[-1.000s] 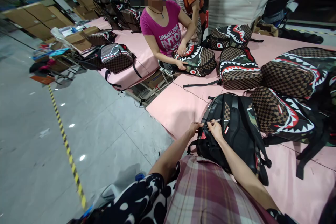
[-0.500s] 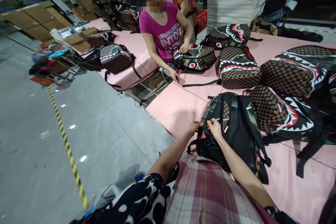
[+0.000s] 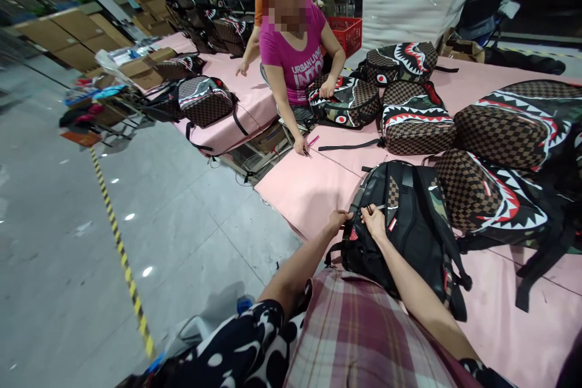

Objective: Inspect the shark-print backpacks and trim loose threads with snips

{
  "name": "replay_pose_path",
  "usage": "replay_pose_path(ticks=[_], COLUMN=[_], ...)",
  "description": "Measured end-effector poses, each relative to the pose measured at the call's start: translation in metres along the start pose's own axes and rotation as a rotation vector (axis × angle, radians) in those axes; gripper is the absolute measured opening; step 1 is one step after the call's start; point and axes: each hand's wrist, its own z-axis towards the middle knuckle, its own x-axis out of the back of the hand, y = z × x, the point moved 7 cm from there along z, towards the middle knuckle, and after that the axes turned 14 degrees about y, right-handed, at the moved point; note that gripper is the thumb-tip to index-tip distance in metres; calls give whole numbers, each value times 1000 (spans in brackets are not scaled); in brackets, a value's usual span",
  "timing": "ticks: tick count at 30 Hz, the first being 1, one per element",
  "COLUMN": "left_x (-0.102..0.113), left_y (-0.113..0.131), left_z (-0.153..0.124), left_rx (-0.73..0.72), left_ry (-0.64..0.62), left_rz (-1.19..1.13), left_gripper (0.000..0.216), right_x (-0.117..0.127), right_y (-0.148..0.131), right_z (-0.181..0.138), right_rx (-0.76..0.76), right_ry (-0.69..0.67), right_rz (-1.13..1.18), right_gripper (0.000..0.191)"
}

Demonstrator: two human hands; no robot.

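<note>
A black backpack (image 3: pixel 411 227) lies back-side up on the pink table (image 3: pixel 309 188) in front of me. My left hand (image 3: pixel 339 220) is closed on its near left edge. Beside it, my right hand (image 3: pixel 373 220) pinches something small and thin that I cannot make out, at the same edge of the backpack. Both forearms reach over my plaid apron.
Several shark-mouth checkered backpacks (image 3: pixel 416 124) lie across the table to the right and back. A person in a pink shirt (image 3: pixel 295 63) sits across, one hand on a camo backpack (image 3: pixel 348 102), the other by the table edge. Cardboard boxes (image 3: pixel 68 36) and a yellow floor stripe (image 3: pixel 120 254) lie left.
My hands stay on the backpack's edge. The person in pink has shifted right and lowered one hand to the table edge; the person in orange has moved behind, to the left.
</note>
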Motion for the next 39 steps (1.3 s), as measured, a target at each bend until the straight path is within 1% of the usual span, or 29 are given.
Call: replay_pose_path(ticks=[7, 13, 24, 30, 36, 39], left_x=[1, 1, 2, 1, 2, 2], left_y=[-1, -1, -3, -5, -6, -5], left_z=[0, 1, 1, 3, 4, 2], left_rx=[6, 5, 4, 9, 16, 15], left_ry=[1, -1, 3, -1, -4, -12], left_rz=[7, 14, 22, 20, 14, 15], left_gripper=[40, 36, 34, 35, 34, 34], right_x=[-2, -3, -7, -5, -4, 0], right_y=[2, 2, -2, 1, 0, 2], right_z=[-1, -1, -10, -8, -9, -7], right_rx=[33, 62, 205, 163, 136, 92], right_ry=[5, 26, 20, 41, 5, 30], right_rz=[-20, -34, -55, -28, 14, 26], right_gripper=[23, 25, 25, 29, 27, 28])
